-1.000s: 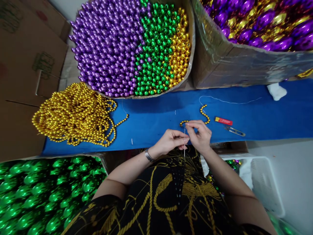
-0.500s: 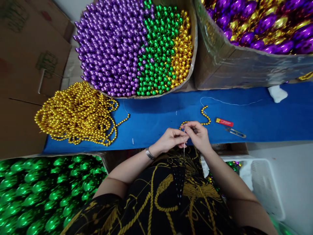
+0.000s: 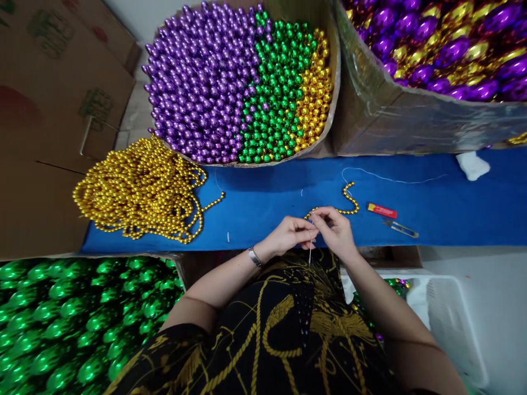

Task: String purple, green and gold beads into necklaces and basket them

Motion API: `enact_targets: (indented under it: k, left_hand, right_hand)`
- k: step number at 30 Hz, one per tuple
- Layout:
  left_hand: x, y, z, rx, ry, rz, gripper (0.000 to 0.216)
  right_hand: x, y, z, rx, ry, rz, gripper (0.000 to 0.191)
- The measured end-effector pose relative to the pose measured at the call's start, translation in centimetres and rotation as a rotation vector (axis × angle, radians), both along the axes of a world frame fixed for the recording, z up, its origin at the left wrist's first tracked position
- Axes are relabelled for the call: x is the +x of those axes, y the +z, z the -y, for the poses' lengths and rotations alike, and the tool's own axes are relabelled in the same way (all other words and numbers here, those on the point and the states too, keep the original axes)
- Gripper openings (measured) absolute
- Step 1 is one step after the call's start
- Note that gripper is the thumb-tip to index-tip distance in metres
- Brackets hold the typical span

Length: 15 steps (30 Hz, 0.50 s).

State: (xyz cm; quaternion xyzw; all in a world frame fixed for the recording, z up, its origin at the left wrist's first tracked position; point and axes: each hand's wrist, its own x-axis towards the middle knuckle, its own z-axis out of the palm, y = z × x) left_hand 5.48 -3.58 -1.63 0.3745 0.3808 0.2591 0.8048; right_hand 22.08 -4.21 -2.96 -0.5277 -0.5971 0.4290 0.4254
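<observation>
Both hands barely shifting since a second ago: left hand pinching the needle, right hand pinching the short gold bead strand on the blue counter, near edge. Threading looks ongoing.

We can read no words or numbers; the green and red prints on the cardboard box are too blurred.

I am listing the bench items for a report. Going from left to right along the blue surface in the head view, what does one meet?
Heap of gold bead strands → left hand → right hand → red lighter → thread snips → white cloth.
</observation>
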Motion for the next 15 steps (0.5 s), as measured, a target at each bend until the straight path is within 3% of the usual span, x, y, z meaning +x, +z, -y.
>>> enact_targets:
  k: [4, 9, 12, 15]
  left_hand:
    - [-0.4, 0.1, -0.2, -0.053, -0.008, 0.06, 0.041]
    - [-1.6, 0.4, -1.0, -0.157, 0.031, 0.09, 0.042]
    - [-3.0, 0.3, -1.7, -0.149, 0.076, 0.066, 0.04]
    - [-4.3, -0.3, -2.7, -0.116, 0.126, -0.005, 0.037]
  right_hand:
    - [0.8, 0.5, -0.4, 0.047, 0.064, 0.063, 0.019]
    - [3.8, 2.2, -2.1, 0.349, 0.145, 0.456, 0.015]
    - [7.9, 2.2, -4.5, 0.502, 0.126, 0.809, 0.016]
    - [14.2, 1.9, -7.2, 0.555, -0.066, 1.116, 0.018]
